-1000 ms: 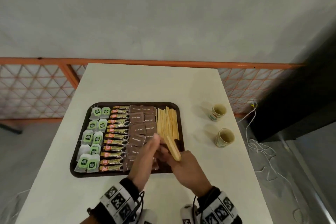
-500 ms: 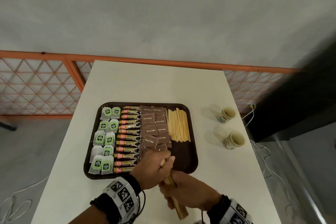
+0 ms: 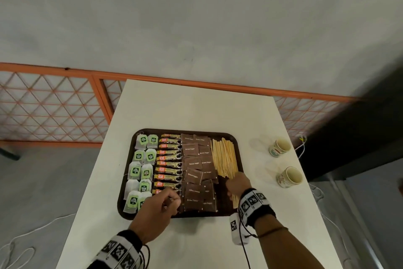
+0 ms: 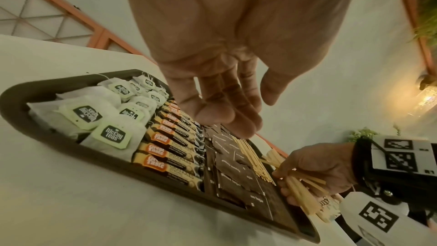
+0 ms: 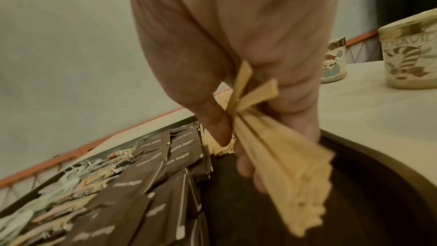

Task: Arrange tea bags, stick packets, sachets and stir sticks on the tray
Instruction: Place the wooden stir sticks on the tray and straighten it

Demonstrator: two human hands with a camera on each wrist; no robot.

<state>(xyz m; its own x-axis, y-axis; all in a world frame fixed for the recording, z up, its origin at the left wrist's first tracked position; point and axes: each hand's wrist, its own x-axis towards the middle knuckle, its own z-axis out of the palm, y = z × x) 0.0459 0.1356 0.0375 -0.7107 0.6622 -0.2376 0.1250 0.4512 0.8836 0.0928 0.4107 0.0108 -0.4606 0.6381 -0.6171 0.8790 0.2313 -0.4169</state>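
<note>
A dark brown tray (image 3: 196, 131) holds columns of green-tagged tea bags (image 3: 141, 168), stick packets (image 3: 169, 164), brown sugar sachets (image 3: 196, 172) and a laid row of stir sticks (image 3: 224, 157). My right hand (image 3: 236, 183) grips a fanned bundle of stir sticks (image 5: 283, 166) low over the tray's bare near-right part, just behind the laid row. The bundle's ends (image 3: 235, 200) poke out toward me. My left hand (image 3: 168, 200) hovers over the near ends of the packets. In the left wrist view its fingers (image 4: 243, 117) hang relaxed and hold nothing.
Two printed cups (image 3: 280, 147) (image 3: 290, 177) stand on the white table (image 3: 196, 105) right of the tray. An orange lattice railing (image 3: 54, 111) runs behind the table. White cables lie on the floor at both sides.
Half a second ago both hands held the bundle at the tray's front edge. The left hand has let go and moved left; the right hand carried the bundle forward to the tray's right side.
</note>
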